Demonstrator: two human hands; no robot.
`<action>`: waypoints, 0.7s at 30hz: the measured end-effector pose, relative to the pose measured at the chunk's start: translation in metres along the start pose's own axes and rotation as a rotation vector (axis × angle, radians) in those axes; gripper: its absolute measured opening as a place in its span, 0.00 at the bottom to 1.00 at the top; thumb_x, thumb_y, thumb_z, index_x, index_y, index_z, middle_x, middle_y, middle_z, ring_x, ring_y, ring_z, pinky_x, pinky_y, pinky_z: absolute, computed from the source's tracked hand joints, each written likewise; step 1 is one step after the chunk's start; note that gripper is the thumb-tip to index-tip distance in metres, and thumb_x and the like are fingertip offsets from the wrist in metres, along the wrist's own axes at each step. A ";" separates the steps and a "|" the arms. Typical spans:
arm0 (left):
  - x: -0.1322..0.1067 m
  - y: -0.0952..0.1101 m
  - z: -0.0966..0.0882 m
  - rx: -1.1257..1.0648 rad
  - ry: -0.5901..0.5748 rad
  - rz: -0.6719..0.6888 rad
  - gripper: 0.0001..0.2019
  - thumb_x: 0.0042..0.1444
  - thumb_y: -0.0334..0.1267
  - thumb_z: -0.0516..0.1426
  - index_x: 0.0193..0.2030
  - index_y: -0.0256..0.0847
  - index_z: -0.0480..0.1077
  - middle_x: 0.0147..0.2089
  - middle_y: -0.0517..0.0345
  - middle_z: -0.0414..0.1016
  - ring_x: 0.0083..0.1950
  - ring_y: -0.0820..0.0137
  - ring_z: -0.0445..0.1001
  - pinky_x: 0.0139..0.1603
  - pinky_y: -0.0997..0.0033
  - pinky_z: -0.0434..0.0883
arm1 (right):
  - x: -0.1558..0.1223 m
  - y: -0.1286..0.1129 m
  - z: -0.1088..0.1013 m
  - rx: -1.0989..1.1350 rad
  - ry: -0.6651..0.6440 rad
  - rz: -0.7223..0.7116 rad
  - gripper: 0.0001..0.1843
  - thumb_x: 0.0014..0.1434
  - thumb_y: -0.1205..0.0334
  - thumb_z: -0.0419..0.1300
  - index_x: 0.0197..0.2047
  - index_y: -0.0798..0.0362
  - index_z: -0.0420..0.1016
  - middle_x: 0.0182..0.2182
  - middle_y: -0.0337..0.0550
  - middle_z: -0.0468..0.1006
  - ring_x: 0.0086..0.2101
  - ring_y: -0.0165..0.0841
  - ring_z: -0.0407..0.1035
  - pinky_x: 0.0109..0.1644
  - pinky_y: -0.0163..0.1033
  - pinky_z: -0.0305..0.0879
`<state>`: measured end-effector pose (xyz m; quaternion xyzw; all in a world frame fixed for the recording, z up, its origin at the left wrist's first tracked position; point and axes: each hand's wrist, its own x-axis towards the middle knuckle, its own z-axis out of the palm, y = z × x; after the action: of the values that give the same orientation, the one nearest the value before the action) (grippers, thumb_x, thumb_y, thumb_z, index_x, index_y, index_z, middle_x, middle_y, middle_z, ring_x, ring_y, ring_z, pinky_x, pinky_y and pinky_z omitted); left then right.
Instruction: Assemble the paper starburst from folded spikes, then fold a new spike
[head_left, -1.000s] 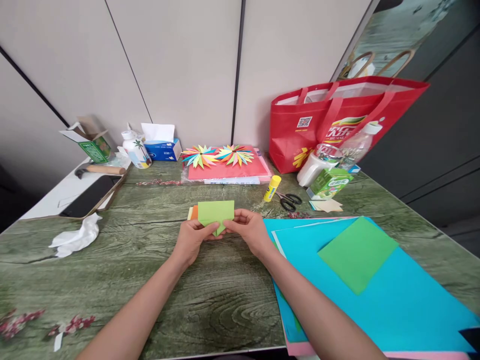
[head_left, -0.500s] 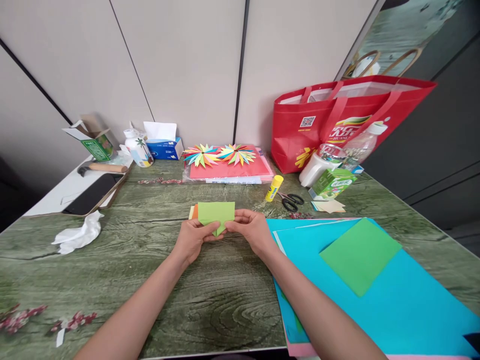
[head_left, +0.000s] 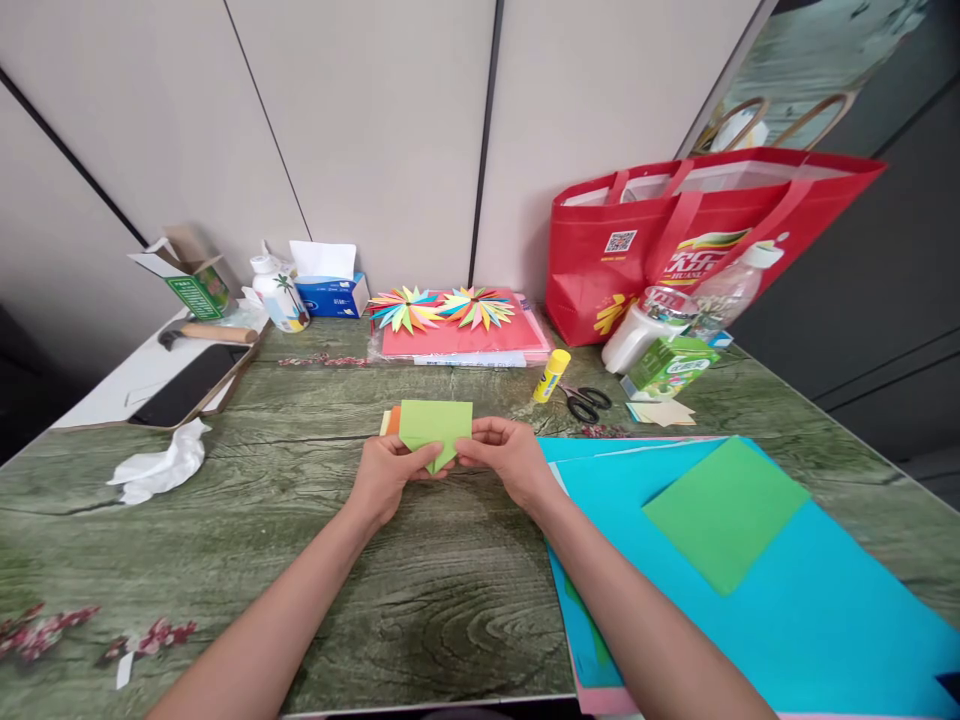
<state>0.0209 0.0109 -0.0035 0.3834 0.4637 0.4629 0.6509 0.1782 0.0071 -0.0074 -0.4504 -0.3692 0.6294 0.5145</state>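
Between both hands is a light green sheet of paper [head_left: 436,420], held above the table, with its lower corners folded in towards a point at the bottom. My left hand [head_left: 386,475] pinches its lower left part, thumb in front and fingers behind. My right hand [head_left: 510,455] grips the lower right edge between thumb and fingers. Just behind the left hand, orange paper [head_left: 393,420] and cream paper show past the green sheet's left side; the rest of them is hidden.
Large blue sheets [head_left: 780,640] with a green square [head_left: 727,515] lie at the right. A yellow glue stick [head_left: 552,376], black scissors [head_left: 586,403] and small paper pieces [head_left: 661,413] sit beyond. Paper stars [head_left: 477,308], a red bag [head_left: 592,270] and a tissue box [head_left: 331,296] stand at the back.
The view has shifted very slightly. Both hands keep their hold on the green paper, whose fold looks nearly the same.
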 end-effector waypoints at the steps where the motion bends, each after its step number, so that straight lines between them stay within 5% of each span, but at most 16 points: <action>1: 0.000 0.000 0.000 -0.003 -0.006 -0.003 0.15 0.33 0.37 0.67 0.30 0.31 0.76 0.28 0.49 0.78 0.26 0.65 0.76 0.30 0.65 0.75 | 0.000 0.000 0.000 0.002 0.000 -0.006 0.15 0.33 0.62 0.69 0.28 0.56 0.75 0.23 0.39 0.78 0.22 0.28 0.70 0.31 0.35 0.70; 21: -0.001 0.000 0.001 -0.049 -0.013 0.020 0.15 0.33 0.37 0.67 0.30 0.32 0.76 0.28 0.50 0.79 0.27 0.64 0.76 0.33 0.63 0.75 | -0.003 -0.003 0.002 -0.023 -0.003 -0.064 0.18 0.30 0.62 0.70 0.29 0.56 0.74 0.25 0.41 0.78 0.25 0.31 0.72 0.35 0.39 0.69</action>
<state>0.0219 0.0101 -0.0033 0.3749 0.4444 0.4779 0.6584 0.1778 0.0053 -0.0031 -0.4434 -0.3912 0.6089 0.5287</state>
